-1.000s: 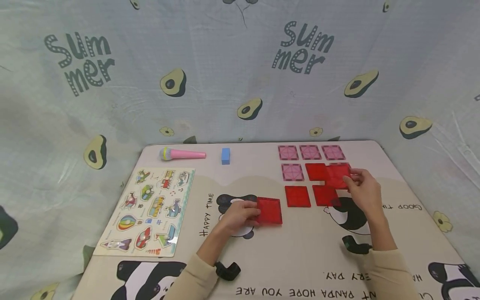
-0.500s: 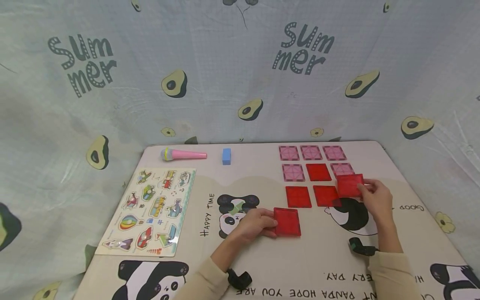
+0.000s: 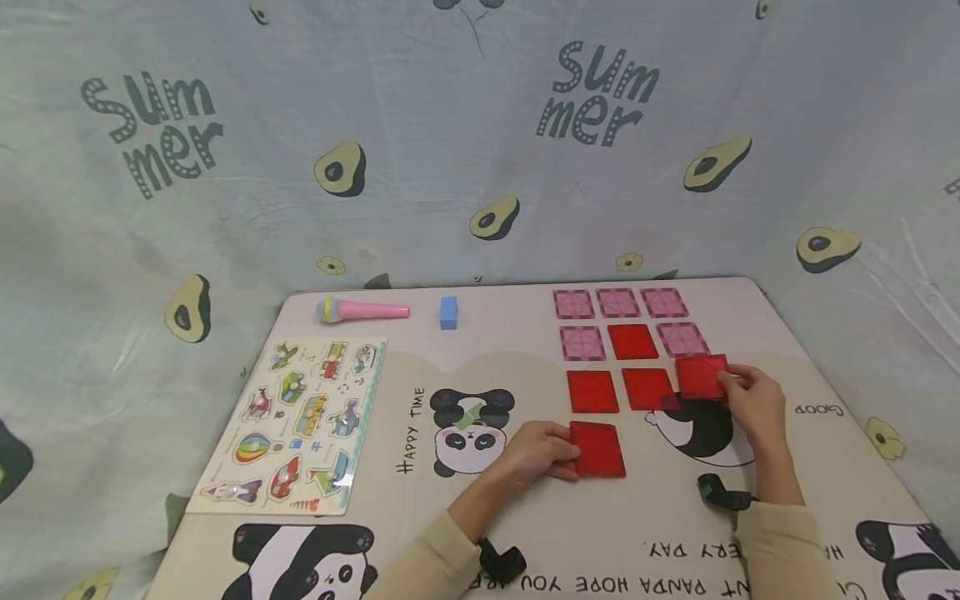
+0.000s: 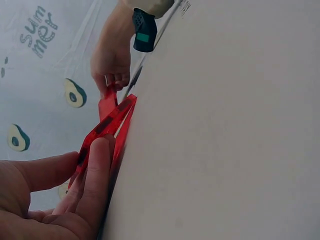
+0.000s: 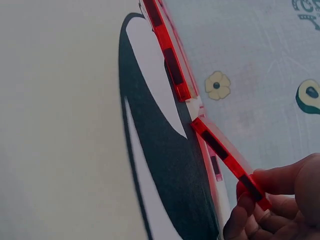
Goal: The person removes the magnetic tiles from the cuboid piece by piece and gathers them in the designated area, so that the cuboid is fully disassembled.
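Note:
My left hand (image 3: 538, 454) pinches a red square magnetic tile (image 3: 597, 450) by its left edge, in front of the tile rows. In the left wrist view this tile (image 4: 107, 125) slants, and a second red layer shows close beneath it. My right hand (image 3: 757, 406) pinches another red magnetic tile (image 3: 701, 377) by its right side, tilted in the right wrist view with dark magnets along its edge. Left of that tile lie two red tiles, one at the row's left end (image 3: 592, 392) and one beside it (image 3: 647, 389). Behind them a red tile (image 3: 633, 342) lies between two pink ones.
Pink square tiles (image 3: 618, 302) form the back row on the right. A pink toy microphone (image 3: 367, 310) and a blue block (image 3: 448, 313) lie at the back left. A picture puzzle board (image 3: 292, 425) covers the left side. Fabric hangs behind the table.
My right hand has brought its tile right and nearer, off the pink tile to the red row's right end. My left hand has moved right and slightly nearer with its tile.

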`<state>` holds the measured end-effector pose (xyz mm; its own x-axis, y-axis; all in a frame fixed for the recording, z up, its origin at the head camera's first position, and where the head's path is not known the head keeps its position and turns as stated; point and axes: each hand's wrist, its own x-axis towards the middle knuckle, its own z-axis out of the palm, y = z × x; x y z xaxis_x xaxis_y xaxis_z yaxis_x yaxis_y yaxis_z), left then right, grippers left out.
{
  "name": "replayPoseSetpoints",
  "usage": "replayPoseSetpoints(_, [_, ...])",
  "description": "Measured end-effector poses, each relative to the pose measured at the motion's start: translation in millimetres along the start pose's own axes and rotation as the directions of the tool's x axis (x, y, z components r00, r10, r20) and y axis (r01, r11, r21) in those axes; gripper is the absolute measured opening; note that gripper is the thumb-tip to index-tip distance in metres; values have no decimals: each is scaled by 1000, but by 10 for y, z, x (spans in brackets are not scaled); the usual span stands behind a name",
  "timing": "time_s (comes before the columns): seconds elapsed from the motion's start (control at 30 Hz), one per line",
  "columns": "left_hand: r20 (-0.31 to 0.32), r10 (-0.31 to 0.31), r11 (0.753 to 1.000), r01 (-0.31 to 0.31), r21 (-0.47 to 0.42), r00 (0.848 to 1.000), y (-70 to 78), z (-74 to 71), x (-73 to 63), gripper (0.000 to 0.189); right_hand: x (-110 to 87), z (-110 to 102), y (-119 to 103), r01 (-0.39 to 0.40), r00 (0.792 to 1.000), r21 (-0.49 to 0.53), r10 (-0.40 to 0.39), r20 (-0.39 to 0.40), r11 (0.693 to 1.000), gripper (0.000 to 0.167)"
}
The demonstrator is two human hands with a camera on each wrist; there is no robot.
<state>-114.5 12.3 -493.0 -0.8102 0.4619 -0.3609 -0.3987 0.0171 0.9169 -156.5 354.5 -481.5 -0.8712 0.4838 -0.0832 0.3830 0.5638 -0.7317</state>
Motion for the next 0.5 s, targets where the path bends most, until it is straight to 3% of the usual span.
replayPoseSetpoints(0.23, [-37, -29, 999, 30, 38, 999, -9, 117, 19, 28, 37, -34, 35, 17, 997, -114, -9, 72, 993, 50])
replayPoseSetpoints(0.5, [-162, 20, 989, 5, 149, 987, -4, 231, 8, 19, -21, -48, -44, 4, 989, -188, 24, 143, 982, 74])
